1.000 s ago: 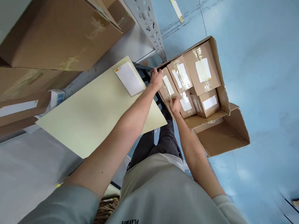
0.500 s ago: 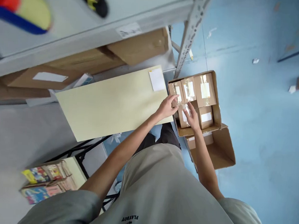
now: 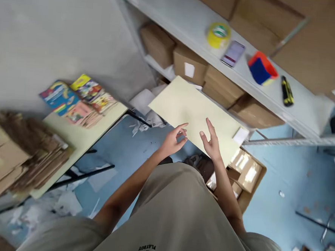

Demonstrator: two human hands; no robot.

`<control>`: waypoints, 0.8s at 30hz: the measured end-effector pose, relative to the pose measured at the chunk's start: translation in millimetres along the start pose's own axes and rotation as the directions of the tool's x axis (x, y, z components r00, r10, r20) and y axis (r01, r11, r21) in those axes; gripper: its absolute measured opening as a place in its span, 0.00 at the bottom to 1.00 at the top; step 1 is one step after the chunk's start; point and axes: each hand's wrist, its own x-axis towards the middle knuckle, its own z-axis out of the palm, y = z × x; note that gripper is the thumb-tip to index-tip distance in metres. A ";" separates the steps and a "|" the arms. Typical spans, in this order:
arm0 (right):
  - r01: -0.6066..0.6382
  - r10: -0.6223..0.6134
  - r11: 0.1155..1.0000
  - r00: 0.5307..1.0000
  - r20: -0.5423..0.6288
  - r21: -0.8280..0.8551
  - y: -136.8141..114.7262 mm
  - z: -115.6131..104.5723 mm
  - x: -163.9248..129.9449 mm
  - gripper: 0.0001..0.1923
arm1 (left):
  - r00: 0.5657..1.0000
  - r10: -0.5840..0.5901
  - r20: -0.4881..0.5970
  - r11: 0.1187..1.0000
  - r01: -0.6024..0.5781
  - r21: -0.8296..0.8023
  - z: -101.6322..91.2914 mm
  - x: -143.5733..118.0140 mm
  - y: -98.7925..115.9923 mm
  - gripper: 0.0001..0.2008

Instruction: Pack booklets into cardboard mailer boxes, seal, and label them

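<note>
Cardboard parcels sit low at my right while both my hands hang empty over the pale tabletop.

My left hand (image 3: pixel 173 140) is loosely curled, thumb and forefinger near each other but pinching nothing; my right hand (image 3: pixel 211 141) is spread, fingers up, holding nothing. Both hover just above the near edge of the cream table (image 3: pixel 186 104), touching neither it nor each other. The open carton (image 3: pixel 248 172) of small taped boxes rests on the blue floor (image 3: pixel 289 178), below and right of my right hand, partly hidden under the table edge. I judge I am between grasps, hands free. A next pick would call for reaching down to the carton and closing on one box from the top.
</note>
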 end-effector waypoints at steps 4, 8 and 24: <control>0.100 -0.100 0.995 0.976 0.195 0.011 -49.2 92.8 35.9 0.45 | 0.957 0.006 -0.291 0.999 -0.018 -0.041 -96.6 -58.0 -7.9 0.32; 0.157 -0.170 0.985 0.922 0.347 0.065 -92.0 179.7 54.5 0.45 | 0.847 0.017 -0.531 0.998 -0.049 -0.046 -170.0 -112.1 -15.2 0.32; 0.190 -0.312 0.950 0.585 0.748 0.247 -192.2 449.3 131.8 0.50 | 0.397 -0.068 -0.915 0.997 0.051 -0.052 -322.1 -213.4 -41.7 0.24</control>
